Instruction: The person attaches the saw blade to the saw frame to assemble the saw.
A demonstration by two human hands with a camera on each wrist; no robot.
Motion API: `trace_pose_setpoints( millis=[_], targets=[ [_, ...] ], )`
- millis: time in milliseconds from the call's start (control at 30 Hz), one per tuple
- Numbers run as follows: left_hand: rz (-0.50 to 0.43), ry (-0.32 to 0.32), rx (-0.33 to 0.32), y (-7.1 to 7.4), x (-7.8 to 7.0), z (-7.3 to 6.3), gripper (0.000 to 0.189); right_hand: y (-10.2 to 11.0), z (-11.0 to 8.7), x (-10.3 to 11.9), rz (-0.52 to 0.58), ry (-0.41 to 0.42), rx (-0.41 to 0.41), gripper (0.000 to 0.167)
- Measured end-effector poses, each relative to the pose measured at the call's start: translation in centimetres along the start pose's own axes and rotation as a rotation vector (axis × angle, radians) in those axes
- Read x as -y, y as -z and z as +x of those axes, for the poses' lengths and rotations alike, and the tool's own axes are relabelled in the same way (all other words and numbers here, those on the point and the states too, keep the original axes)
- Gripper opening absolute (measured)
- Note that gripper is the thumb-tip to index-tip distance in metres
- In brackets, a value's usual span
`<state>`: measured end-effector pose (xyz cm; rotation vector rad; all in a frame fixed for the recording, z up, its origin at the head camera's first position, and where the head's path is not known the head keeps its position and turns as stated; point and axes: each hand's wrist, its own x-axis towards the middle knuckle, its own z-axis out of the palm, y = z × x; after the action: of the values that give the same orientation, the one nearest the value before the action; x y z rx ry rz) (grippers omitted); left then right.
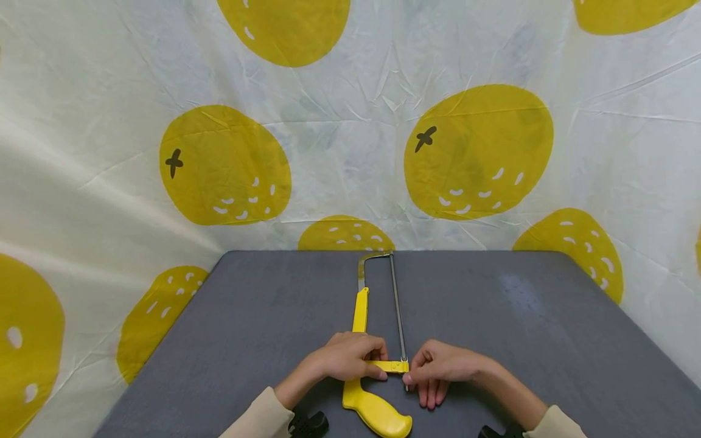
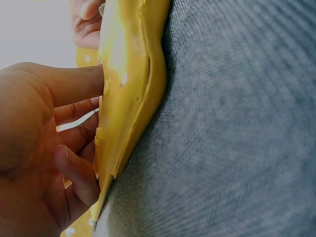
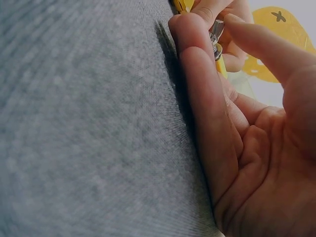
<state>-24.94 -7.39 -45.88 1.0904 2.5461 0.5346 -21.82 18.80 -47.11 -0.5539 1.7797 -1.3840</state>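
A yellow-handled hacksaw (image 1: 381, 413) lies on the dark grey table, its handle towards me and its thin blade (image 1: 397, 304) along the right side. My left hand (image 1: 353, 356) grips the yellow frame just above the handle, thumb and fingers about the short crosspiece (image 1: 395, 367). In the left wrist view, that thumb (image 2: 81, 84) presses on the yellow body (image 2: 131, 64). At the blade's near end, my right hand (image 1: 446, 368) pinches the small metal tension screw (image 3: 217, 29) between thumb and index finger. Its other fingers (image 3: 210, 113) lie along the table, bent at the knuckles.
The grey table (image 1: 263, 316) reaches back to a hanging white cloth (image 1: 345, 158) printed with large yellow fruit. The hacksaw's far end lies near the table's back edge. Dark wrist devices (image 1: 309, 424) sit by both beige sleeves (image 1: 263, 417).
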Motion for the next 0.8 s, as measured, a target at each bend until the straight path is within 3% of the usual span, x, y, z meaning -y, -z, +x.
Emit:
trace_pose_setpoints(
  millis=[800],
  targets=[
    [-0.02, -0.02, -0.004, -0.48, 0.47, -0.27, 0.012, -0.05, 0.2, -0.75, 0.012, 0.029, 0.046, 0.033]
  ],
)
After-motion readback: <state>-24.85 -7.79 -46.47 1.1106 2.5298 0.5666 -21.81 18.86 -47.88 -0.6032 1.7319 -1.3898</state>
